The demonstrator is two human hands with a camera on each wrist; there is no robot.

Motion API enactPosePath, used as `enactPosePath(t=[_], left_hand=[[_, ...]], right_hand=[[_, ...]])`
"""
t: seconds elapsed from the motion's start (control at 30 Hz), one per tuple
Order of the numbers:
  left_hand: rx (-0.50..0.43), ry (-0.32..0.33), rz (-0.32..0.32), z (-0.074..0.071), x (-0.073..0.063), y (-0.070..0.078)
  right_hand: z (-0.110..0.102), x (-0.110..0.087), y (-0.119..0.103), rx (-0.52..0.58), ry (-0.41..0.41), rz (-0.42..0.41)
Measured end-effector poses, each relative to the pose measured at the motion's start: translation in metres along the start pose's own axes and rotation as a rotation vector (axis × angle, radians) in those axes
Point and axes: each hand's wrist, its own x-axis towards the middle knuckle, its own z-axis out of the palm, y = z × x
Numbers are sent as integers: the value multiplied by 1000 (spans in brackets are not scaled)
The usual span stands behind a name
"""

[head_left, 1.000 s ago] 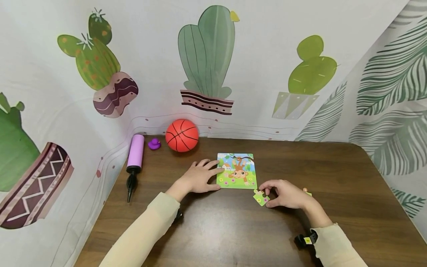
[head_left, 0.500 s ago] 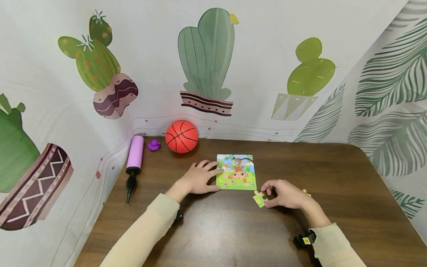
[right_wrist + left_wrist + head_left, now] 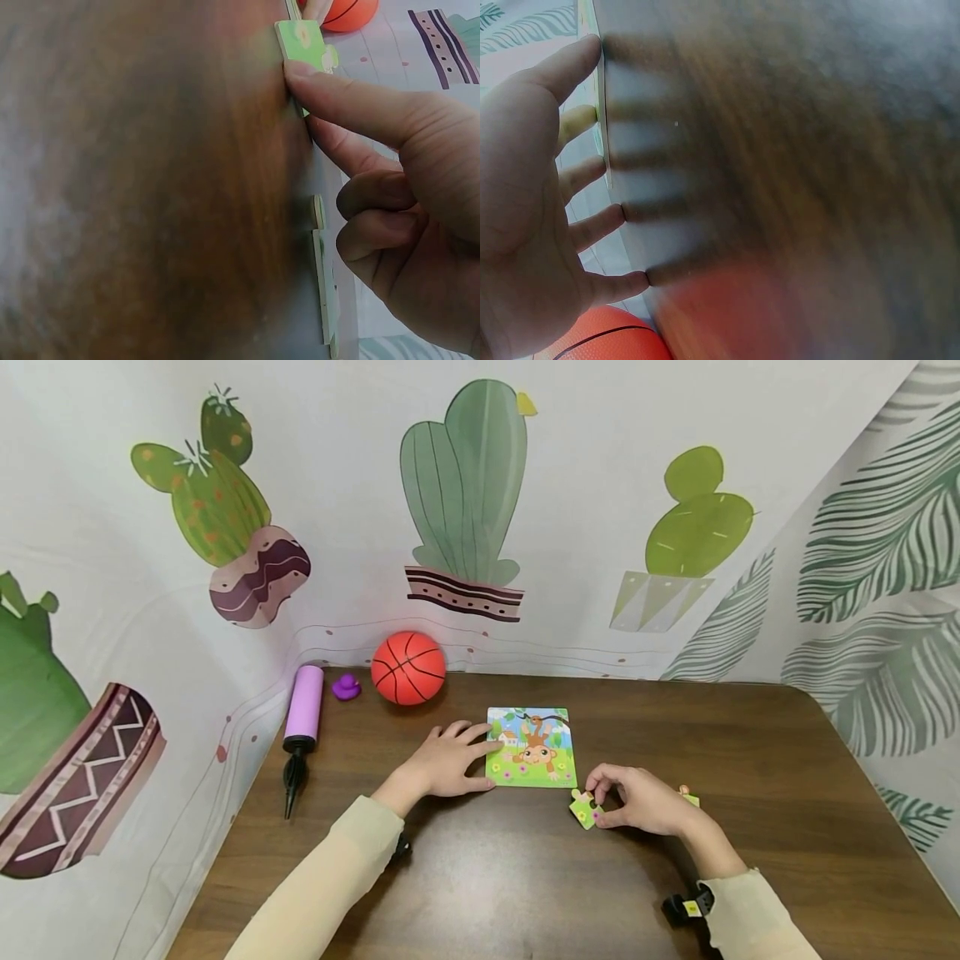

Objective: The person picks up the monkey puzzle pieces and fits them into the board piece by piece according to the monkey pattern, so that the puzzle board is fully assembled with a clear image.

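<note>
A square picture board (image 3: 530,768) with a monkey hanging upside down lies flat on the table. My left hand (image 3: 452,762) rests at its left side with fingers spread, the fingertips over the edge of the board. In the left wrist view the left hand's fingertips (image 3: 600,161) come down along the thin board edge. Just off the board's lower right corner, my right hand (image 3: 637,797) pinches a green puzzle piece (image 3: 581,811) with flowers between thumb and forefinger. The right wrist view shows the thumb on the edge of the puzzle piece (image 3: 301,37), the other fingers curled.
Behind my right wrist another puzzle piece (image 3: 693,798) shows partly. Along the back left stand a red basketball (image 3: 408,667), a purple toy duck (image 3: 347,687) and a lilac hand pump (image 3: 303,706). A patterned cloth wall (image 3: 570,552) rises behind the brown table (image 3: 480,877).
The puzzle piece under my right fingers has turned slightly and shifted a little nearer to me. My left hand and the board have stayed in place.
</note>
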Motion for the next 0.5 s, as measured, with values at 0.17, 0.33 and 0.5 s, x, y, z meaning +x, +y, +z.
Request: enactPosePath(t=[0.17,0.33,0.5], left_hand=[[-3,2,1,0,0,0],[-9,4,3,0,0,0],[-9,4,3,0,0,0]], right_hand=[[1,-1,2,19,8,-22],[2,-2,4,18,18,-16],[2,-1,5,13,26,-15]])
